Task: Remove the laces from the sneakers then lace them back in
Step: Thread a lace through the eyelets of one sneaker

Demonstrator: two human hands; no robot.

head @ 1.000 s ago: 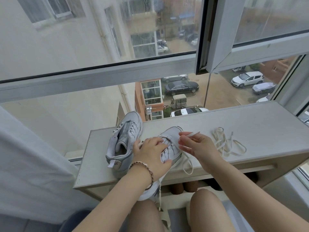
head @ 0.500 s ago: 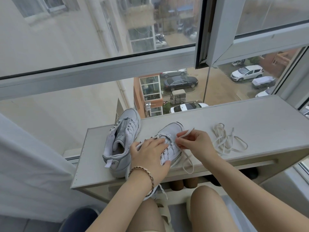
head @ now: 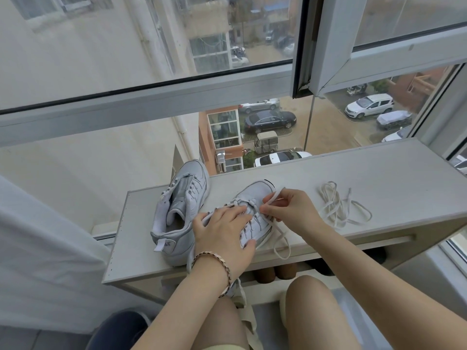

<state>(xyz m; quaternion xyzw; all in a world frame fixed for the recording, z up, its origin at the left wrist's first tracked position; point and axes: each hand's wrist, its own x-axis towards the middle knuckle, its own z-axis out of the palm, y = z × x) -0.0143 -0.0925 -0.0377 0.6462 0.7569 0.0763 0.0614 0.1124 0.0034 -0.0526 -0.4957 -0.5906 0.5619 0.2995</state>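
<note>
Hands observed at work on the near sneaker (head: 257, 192), which lies across the front edge of the shelf (head: 379, 178), heel overhanging toward the person. Left hand (head: 223, 231) is spread flat over the tongue, thumb against the side, evidently pressing it down so it cannot shift while the lace is fed. Right hand (head: 293, 210) pinches the lace (head: 271, 198) near its tip, just beside the forward eyelets; slack loops over the front edge. Second sneaker (head: 184, 205) stands unlaced toward the left end, touching the first. Loose lace (head: 338, 210) lies heaped right of the hands, presumably set aside for it. Against a second ago, the right hand has closed in on the eyelets; the left hand's hold is unchanged.
</note>
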